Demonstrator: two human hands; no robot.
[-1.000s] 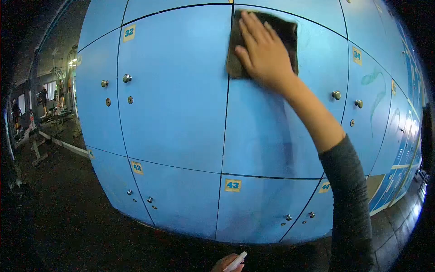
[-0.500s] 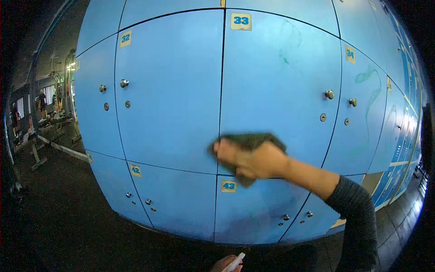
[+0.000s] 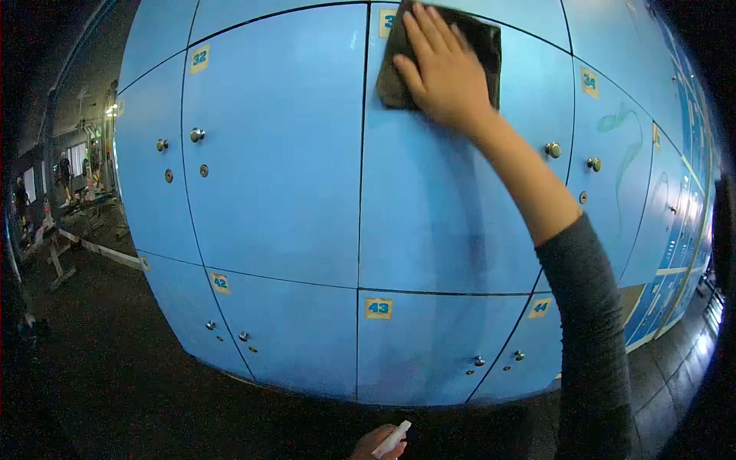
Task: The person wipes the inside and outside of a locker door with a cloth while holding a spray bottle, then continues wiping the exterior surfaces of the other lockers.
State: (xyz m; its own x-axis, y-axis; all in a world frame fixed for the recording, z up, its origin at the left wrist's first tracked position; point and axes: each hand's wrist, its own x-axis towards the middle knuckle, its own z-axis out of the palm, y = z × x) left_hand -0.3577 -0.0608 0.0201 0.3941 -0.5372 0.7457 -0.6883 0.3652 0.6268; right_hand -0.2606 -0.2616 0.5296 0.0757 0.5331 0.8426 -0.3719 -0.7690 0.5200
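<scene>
Bank of blue lockers spans most of the view; dark floor at near left. Large door right of door 32, directly above door 43. Grey sleeve rises from near right. Dark cloth flat against the large door, upper part. Right hand spread on the cloth: fingers extended, slightly apart, palm side against the fabric. Left hand at the near edge, cut off by the frame; fingers curled around a white object, tightness cannot tell. Metal knob to the right, apart from the cloth. Number label at left, partly covered by the cloth.
</scene>
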